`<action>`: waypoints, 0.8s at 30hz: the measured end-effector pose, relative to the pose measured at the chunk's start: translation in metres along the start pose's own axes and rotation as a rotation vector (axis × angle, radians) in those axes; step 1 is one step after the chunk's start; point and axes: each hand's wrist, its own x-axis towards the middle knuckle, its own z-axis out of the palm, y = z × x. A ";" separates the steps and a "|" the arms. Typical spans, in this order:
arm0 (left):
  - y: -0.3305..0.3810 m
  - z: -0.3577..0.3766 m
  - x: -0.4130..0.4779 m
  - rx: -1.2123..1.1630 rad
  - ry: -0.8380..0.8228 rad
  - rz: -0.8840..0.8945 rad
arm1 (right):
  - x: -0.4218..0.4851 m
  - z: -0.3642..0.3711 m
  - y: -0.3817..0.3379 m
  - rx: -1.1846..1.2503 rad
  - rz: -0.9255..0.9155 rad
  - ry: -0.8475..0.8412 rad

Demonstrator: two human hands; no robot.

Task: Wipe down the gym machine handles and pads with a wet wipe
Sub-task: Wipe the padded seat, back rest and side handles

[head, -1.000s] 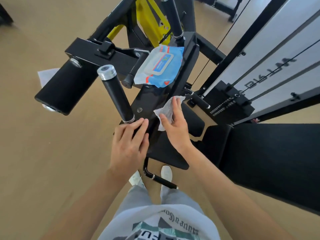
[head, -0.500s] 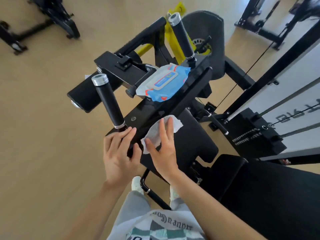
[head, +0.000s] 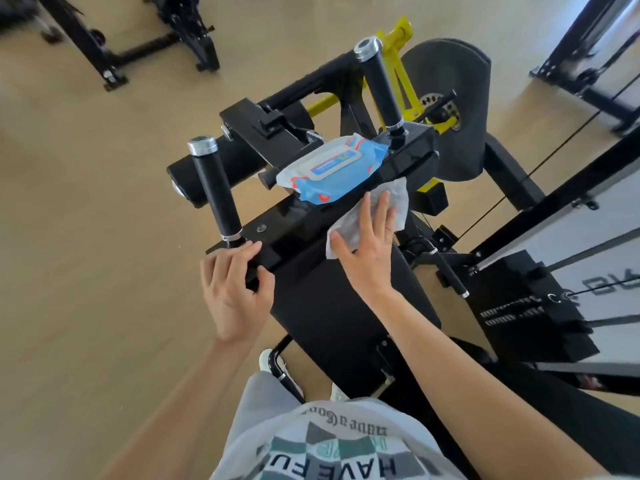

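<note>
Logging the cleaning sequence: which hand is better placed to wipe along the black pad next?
Right. The right hand presses the wet wipe flat against the black pad; the left hand grips the frame bar, without a wipe.

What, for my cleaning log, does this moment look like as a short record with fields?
left hand: grips the near end of the crossbar
right hand: fingers straight, pressing the wet wipe where crossbar meets pad
wipes pack: lying on the crossbar between the near handle and the far handle
</note>
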 end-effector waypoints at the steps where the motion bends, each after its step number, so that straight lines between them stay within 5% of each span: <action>1: 0.001 0.000 0.000 0.005 0.003 -0.015 | -0.004 0.003 -0.003 -0.001 -0.001 -0.014; 13: 0.020 -0.003 0.003 0.080 -0.013 -0.149 | -0.047 0.034 -0.010 -0.070 -0.243 -0.020; 24: 0.030 0.002 0.000 0.300 -0.083 0.027 | 0.043 -0.039 0.045 0.037 -0.084 0.001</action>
